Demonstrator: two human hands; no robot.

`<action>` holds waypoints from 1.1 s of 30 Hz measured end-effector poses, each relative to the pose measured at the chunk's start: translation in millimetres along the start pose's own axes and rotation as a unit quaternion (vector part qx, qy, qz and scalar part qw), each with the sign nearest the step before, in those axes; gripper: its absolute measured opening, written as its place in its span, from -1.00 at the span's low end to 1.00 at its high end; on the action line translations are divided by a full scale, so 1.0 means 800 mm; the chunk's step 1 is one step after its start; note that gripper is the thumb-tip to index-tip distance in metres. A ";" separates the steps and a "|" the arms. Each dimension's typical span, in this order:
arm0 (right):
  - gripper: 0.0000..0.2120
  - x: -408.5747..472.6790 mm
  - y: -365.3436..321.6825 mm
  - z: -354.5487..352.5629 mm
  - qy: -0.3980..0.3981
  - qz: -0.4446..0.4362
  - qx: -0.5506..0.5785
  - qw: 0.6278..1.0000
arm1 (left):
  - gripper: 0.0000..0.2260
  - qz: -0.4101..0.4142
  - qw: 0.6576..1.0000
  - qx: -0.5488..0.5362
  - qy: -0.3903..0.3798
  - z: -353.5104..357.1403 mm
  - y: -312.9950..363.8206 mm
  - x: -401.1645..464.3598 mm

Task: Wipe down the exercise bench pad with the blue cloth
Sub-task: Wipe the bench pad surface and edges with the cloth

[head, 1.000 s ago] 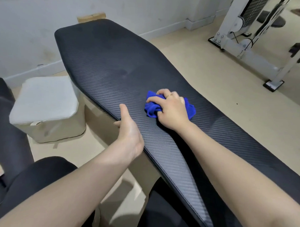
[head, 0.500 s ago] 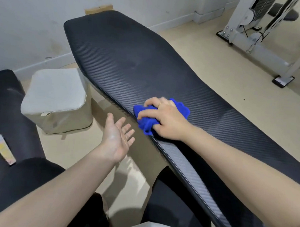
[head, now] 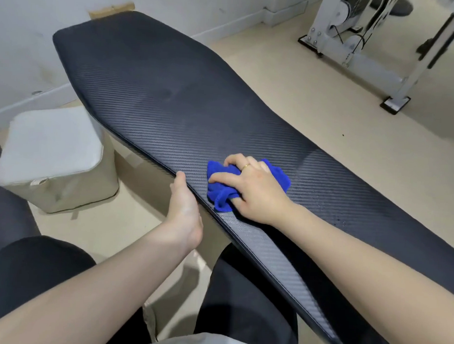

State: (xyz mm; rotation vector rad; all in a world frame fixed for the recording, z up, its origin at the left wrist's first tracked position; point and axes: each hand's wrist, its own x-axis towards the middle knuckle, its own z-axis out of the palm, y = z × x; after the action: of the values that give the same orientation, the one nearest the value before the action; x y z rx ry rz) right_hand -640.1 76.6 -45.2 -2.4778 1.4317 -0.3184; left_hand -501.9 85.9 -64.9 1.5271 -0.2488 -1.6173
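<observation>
The long black bench pad (head: 156, 92) with a woven carbon-look surface runs from the far left to the near right. A crumpled blue cloth (head: 221, 194) lies on the pad close to its near edge. My right hand (head: 256, 191) presses down on the cloth, with fingers curled into its folds and a ring on one finger. My left hand (head: 184, 209) grips the pad's near edge just left of the cloth, thumb on top and fingers hidden underneath.
A pale padded box (head: 54, 158) stands on the floor left of the bench. A white gym machine frame (head: 359, 47) stands at the far right. My dark-clothed knees (head: 32, 273) sit below the pad's edge. The wall (head: 33, 23) lies behind the bench's far end.
My left hand, open in the air half a second ago, has returned to grip the pad's edge. The cloth under my right hand has slid slightly back onto the pad.
</observation>
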 end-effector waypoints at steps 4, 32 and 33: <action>-0.59 -0.085 -0.011 0.001 -0.040 -0.063 0.032 0.997 | -0.27 -0.008 1.000 -0.028 -0.002 0.016 -0.008 0.004; -0.61 -0.049 0.103 -0.031 0.092 0.216 -0.058 0.970 | -0.30 0.038 0.944 0.116 0.305 0.072 -0.011 0.004; -0.61 -0.067 0.086 -0.027 0.085 0.183 -0.045 0.978 | -0.30 0.038 0.942 0.120 0.312 0.073 -0.011 0.005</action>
State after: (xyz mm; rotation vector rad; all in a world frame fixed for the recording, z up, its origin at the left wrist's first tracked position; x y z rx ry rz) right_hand -729.4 88.0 -50.9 -2.2331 1.9708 -0.4036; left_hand -556.8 65.1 -60.5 2.1041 -0.1507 -0.9951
